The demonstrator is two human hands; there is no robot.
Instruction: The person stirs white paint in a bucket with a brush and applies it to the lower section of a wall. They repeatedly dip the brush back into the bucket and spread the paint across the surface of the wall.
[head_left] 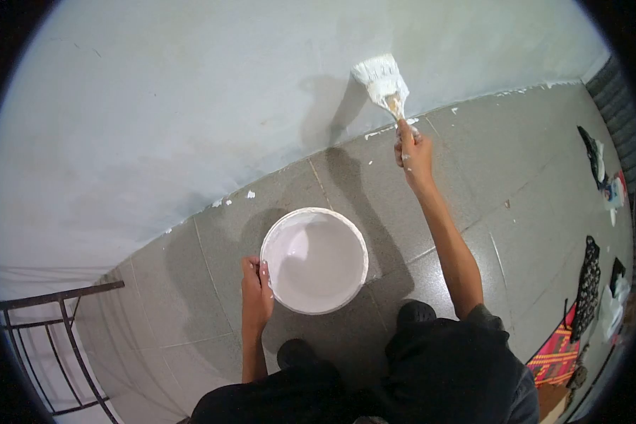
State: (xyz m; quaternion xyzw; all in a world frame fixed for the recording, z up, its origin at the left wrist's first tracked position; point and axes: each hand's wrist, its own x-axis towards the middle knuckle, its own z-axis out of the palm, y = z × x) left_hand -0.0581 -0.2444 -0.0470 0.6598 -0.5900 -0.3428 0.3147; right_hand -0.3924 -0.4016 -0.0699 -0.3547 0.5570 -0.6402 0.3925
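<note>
A wide paintbrush (381, 79), its bristles and ferrule coated in white paint, is in my right hand (414, 152). My fingers are closed round its handle, and the bristles point up and left in front of the pale wall (212, 92); whether they touch it I cannot tell. White paint marks my right fingers. My left hand (257, 288) grips the left rim of a round white bucket (365, 261), with some fingers hidden behind the rim. Inside the bucket is white paint (318, 268). My feet and dark trousers are just below it.
Grey floor tiles (466, 184) meet the wall along a line spotted with white paint. A dark metal rack (63, 304) stands at lower left. On the right lie a patterned black cloth (586, 283), a colourful red textile (555, 357), plastic bags (610, 311) and other small items.
</note>
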